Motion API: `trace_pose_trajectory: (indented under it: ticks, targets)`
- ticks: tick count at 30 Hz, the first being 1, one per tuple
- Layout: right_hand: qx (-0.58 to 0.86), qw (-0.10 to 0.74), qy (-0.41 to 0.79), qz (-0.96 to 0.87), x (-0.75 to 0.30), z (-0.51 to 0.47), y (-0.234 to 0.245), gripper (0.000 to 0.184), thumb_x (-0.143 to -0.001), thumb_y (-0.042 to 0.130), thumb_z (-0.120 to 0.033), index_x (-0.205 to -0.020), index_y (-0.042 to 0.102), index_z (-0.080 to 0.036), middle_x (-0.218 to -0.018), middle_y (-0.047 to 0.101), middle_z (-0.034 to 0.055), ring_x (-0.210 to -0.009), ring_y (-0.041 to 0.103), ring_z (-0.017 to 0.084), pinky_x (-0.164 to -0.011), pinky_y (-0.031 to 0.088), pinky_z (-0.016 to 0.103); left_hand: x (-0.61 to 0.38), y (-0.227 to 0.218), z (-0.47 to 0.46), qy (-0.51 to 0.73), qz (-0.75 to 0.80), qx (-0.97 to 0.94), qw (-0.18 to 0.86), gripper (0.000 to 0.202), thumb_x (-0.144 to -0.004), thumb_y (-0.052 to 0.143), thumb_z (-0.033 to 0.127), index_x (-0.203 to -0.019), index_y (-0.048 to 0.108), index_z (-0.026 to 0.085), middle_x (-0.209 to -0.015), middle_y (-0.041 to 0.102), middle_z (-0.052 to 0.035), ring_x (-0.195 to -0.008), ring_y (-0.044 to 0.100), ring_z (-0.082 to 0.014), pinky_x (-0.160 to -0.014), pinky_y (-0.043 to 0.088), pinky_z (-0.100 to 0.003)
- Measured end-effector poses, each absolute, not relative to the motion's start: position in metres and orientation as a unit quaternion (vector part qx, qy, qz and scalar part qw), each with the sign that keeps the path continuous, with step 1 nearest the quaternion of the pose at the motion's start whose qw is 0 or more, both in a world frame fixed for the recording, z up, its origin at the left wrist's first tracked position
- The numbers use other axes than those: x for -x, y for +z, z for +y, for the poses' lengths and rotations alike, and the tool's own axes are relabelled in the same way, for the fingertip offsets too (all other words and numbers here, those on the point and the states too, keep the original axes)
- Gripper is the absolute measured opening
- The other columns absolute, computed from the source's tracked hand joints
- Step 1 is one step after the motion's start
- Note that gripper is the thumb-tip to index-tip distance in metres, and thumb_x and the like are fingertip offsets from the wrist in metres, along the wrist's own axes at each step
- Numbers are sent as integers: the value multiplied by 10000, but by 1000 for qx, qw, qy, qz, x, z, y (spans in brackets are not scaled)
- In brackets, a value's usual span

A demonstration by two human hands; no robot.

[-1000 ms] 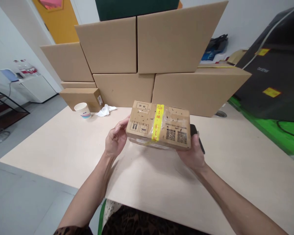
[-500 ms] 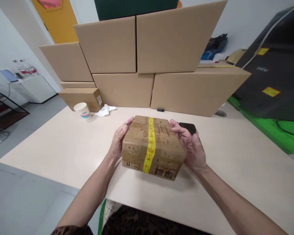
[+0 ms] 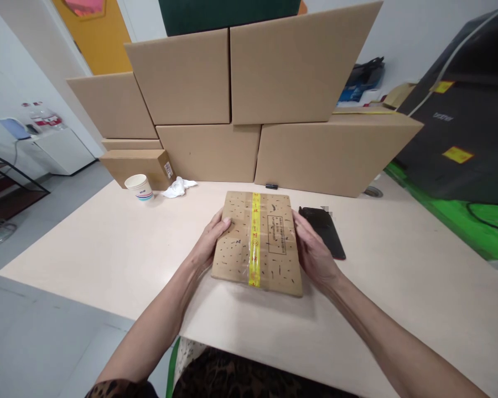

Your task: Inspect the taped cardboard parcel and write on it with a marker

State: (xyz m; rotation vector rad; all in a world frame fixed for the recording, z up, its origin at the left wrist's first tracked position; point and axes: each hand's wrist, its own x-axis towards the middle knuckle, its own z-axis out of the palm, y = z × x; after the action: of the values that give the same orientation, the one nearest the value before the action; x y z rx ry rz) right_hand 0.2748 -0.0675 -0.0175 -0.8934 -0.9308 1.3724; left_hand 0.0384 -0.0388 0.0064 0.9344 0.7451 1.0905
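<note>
Head view: the only view, looking down at two bare arms and the pale surface [image 3: 108,249].
Small box: a flat brown box [image 3: 258,243] lies between the two hands, with its wide side up. A yellow tape strip [image 3: 255,239] runs down its middle, from the far edge to the near edge.
Left hand: the left hand [image 3: 211,239] presses on the left side of the box, and its thumb rests on the top.
Right hand: the right hand [image 3: 313,251] presses on the right side of the box, fingers along the edge.
Hands together: both hands are clamped on the box, one on each side. The box looks like it sits on the surface, but I cannot tell if its full weight is down.
Just past the right hand: a black phone [image 3: 323,231] lies flat, very near the box.
Far past the left hand: a paper cup [image 3: 139,187] and a crumpled white tissue [image 3: 177,187] sit well away.
Beyond both hands: big brown boxes [image 3: 240,105] are stacked like a wall.
Step now: I think the box is being set down flat and held steady.
Next move needs: an easy let-go, and care not to bump the phone.
</note>
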Motion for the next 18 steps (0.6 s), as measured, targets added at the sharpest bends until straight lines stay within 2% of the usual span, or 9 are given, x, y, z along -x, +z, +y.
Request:
trace_pose_trajectory:
  ticks: [3, 6, 10, 13, 16, 18]
  targets:
    - [344, 636, 539, -432, -277, -70, -11, 517, -921, 668, -578, -1392, 635, -369, -1598, 574, 3, -1573, 403, 301, -1300, 334, 559, -38, 12, -42, 512, 298, -419, 688, 750, -785, 849, 497, -1454, 575, 295, -1428, 684, -76, -1259, 673, -337, -1070, 543, -448]
    - [331, 639, 528, -451, -278, -72, -9, 565, -912, 682, -580, -1427, 609, -359, -1603, 566, 29, -1578, 390, 327, -1272, 365, 595, -37, 14, -45, 511, 300, -422, 686, 835, -758, 863, 426, -1506, 508, 316, -1426, 684, -75, -1234, 688, -346, -1066, 546, -482]
    - [353, 612, 564, -427, -278, -73, -18, 709, -832, 779, -603, -1457, 548, -363, -1697, 439, 29, -1608, 326, 323, -1288, 325, 583, -36, 12, -45, 558, 322, -416, 642, 748, -750, 837, 380, -1433, 553, 268, -1406, 687, -90, -1227, 689, -334, -1048, 556, -462]
    - [357, 548, 627, -423, -277, -73, -29, 833, -785, 808, -645, -1505, 492, -371, -1723, 393, 51, -1589, 366, 332, -1279, 314, 604, -35, 10, -41, 608, 340, -389, 603, 684, -752, 836, 385, -1368, 572, 247, -1331, 722, -76, -1211, 699, -309, -1056, 555, -442]
    - [346, 505, 646, -456, -276, -74, -37, 812, -836, 769, -637, -1543, 463, -381, -1721, 397, 55, -1569, 403, 327, -1230, 387, 613, -34, 7, -33, 640, 354, -356, 582, 663, -777, 847, 446, -1345, 570, 241, -1270, 747, -68, -1221, 702, -293, -1074, 552, -439]
    - [340, 501, 644, -468, -275, -73, -39, 716, -892, 707, -643, -1525, 498, -384, -1690, 454, 44, -1547, 437, 318, -1179, 461, 596, -32, 4, -28, 634, 349, -360, 588, 653, -817, 805, 576, -1342, 601, 246, -1279, 748, -77, -1270, 684, -305, -1087, 551, -448]
